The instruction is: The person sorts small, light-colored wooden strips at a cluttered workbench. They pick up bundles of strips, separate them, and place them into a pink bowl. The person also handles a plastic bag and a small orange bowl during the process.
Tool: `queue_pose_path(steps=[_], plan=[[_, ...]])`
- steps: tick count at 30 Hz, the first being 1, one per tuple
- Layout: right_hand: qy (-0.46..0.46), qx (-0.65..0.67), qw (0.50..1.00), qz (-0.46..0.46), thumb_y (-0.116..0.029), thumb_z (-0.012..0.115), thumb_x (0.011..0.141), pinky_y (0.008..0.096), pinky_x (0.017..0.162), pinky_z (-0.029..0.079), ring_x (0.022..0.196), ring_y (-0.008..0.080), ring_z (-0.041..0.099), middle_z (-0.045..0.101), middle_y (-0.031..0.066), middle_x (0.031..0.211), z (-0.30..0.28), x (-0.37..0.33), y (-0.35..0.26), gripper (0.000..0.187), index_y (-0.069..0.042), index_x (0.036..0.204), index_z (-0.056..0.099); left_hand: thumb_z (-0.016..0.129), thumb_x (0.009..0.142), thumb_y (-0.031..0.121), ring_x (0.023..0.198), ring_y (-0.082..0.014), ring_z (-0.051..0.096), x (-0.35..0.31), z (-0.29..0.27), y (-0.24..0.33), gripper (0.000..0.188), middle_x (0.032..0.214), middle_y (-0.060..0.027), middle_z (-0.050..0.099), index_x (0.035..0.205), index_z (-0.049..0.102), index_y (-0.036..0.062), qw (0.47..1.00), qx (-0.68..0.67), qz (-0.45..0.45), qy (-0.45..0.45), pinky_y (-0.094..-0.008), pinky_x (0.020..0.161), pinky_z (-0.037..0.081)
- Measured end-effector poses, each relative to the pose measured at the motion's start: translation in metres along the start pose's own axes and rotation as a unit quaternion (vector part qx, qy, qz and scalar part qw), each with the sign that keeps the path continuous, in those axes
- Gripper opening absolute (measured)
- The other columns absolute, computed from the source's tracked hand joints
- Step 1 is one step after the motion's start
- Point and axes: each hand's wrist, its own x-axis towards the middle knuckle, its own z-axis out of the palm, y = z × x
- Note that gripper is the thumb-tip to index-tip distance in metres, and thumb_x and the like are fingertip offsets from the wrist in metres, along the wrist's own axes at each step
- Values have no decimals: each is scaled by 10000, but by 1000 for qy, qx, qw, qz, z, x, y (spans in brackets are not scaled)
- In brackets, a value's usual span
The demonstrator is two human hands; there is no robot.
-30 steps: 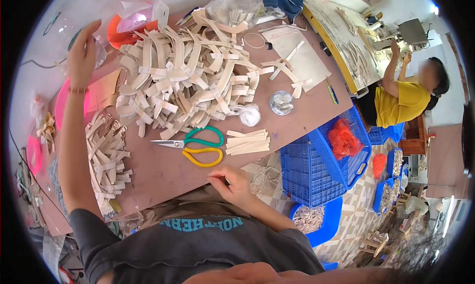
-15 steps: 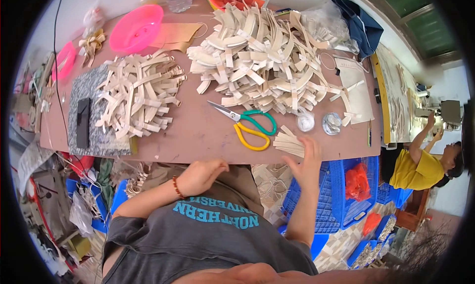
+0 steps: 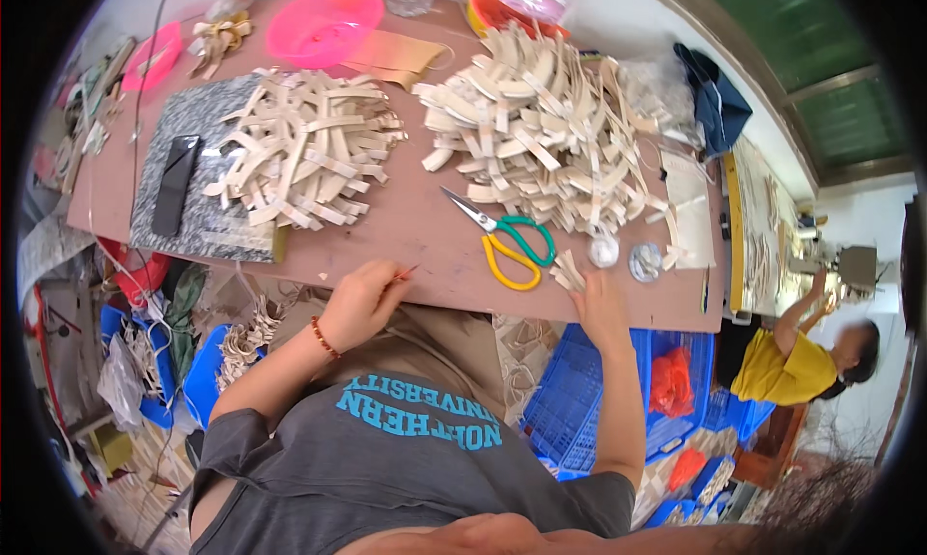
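My left hand is closed just over the table's front edge, with a beaded bracelet on its wrist. From its fingertips a thin, reddish pointed thing sticks out, too small to name. At the front right, my right hand has its fingers closed on the ends of a small bunch of cream fabric strips, partly hiding them. Beside that bunch, scissors with one green and one yellow handle lie on the table, blades pointing away to the left. Behind them rises a large heap of cream strips.
A second heap of strips covers part of a grey marbled slab, where a black phone-like block lies. Pink basins stand behind. Two small clear round containers sit right. Below are blue crates; a person in yellow works far right.
My right hand has closed over the small bunch of strips. My left hand has risen to the table edge, with a thin tip now showing at its fingers. The whole view has shifted and turned slightly.
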Motion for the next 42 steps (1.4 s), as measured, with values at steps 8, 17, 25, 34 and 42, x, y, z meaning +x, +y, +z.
queue_pose_path(steps=[8, 17, 25, 34, 42], plan=[[-15, -23, 999, -31, -45, 648, 708, 481, 773, 443, 897, 405, 530, 531, 204, 940, -5, -1, -9, 341, 8, 1025, 535, 658, 846, 180, 740, -289, 618, 8, 40, 5, 187, 850, -116, 597, 961, 603, 44, 991, -34, 112, -62, -374, 648, 507], [43, -13, 999, -1, 75, 534, 712, 469, 818, 441, 952, 422, 534, 547, 238, 998, 4, -1, 10, 352, 24, 1059, 527, 626, 859, 151, 775, -297, 624, 1, 22, -9, 149, 882, -119, 607, 958, 600, 43, 997, -37, 64, -22, -392, 666, 509], [206, 366, 902, 102, 52, 504, 826, 396, 873, 459, 977, 305, 572, 576, 184, 1047, 16, 46, -109, 321, 18, 1146, 498, 670, 843, 157, 768, -234, 603, 19, 6, 9, 267, 875, -127, 585, 1082, 623, 48, 988, -157, 5, 15, -324, 671, 482], [-1, 627, 779, 18, -128, 490, 962, 313, 894, 455, 1031, 170, 570, 609, 123, 1126, 46, 87, -237, 282, 49, 1175, 543, 664, 824, 206, 875, -277, 582, 58, -13, -5, 183, 911, -127, 586, 818, 620, 29, 979, -88, 111, 147, -354, 750, 473], [-164, 383, 908, -51, -189, 633, 883, 292, 662, 473, 725, 167, 604, 639, 78, 794, 10, 74, -223, 185, -8, 916, 644, 594, 857, 392, 877, -256, 622, 83, -25, -32, 339, 840, -81, 639, 878, 668, 61, 942, 264, 63, -198, -373, 749, 516]])
